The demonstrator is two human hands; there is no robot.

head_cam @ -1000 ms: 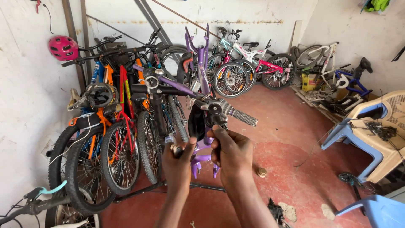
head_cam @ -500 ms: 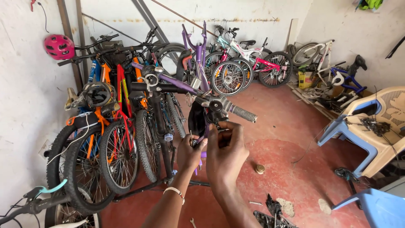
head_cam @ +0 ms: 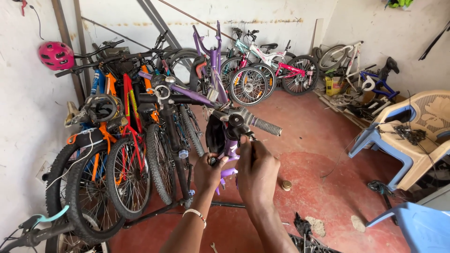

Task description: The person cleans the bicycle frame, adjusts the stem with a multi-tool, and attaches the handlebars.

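Both hands are raised to the near end of a purple bike's handlebar (head_cam: 206, 99), which runs from far left to near right and ends in a grey grip (head_cam: 262, 124). Just below the bar hangs the black brake lever (head_cam: 215, 136), its long axis close to upright. The left hand (head_cam: 209, 172) sits under the lever, fingers curled around its lower tip. The right hand (head_cam: 257, 171) is just right of it, its back to the camera, fingers closed on something small at the clamp (head_cam: 234, 122) below the bar; what it pinches is hidden. The lever lies directly above the left hand and up-left of the right hand, with the left hand nearer. The purple frame (head_cam: 230, 150) shows between the hands. A row of bikes (head_cam: 122, 154) leans along the left wall, and a beige chair (head_cam: 422, 136) stands at the right.
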